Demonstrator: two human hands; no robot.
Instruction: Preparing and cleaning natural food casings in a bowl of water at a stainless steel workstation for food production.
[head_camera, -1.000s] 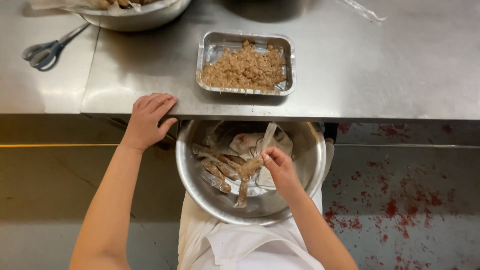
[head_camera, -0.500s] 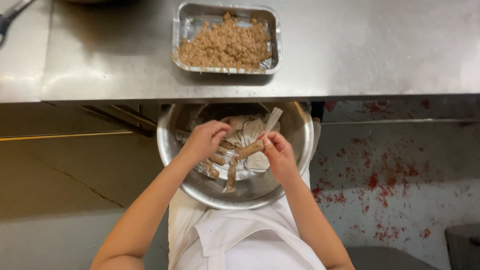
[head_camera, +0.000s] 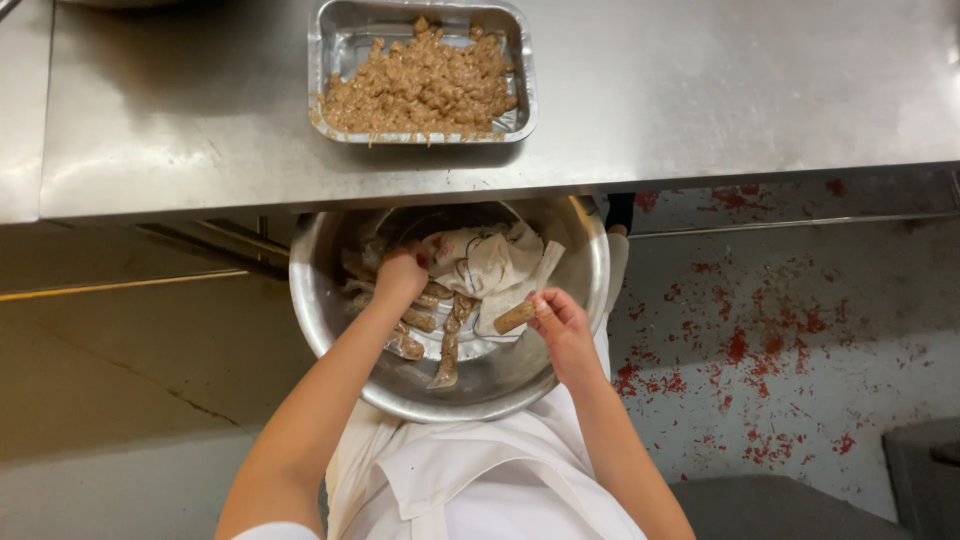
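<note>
Right hand (head_camera: 562, 330) is pinched on a small brown sausage piece (head_camera: 514, 317), above the steel bowl (head_camera: 330, 330). Left hand (head_camera: 400, 277) is curled among sausages (head_camera: 440, 340) & crumpled wrappers (head_camera: 485, 262) inside. Bowl sits half under the steel table (head_camera: 700, 90); foil tray (head_camera: 330, 40) w/ minced filling (head_camera: 425, 85) just above.

Steel worktop (head_camera: 700, 90) bearing a foil tray (head_camera: 330, 60) of brown mince.

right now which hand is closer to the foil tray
Left. The left hand is in the bowl, below the foil tray. The right hand sits lower and further right in the bowl, holding a sausage piece.
</note>
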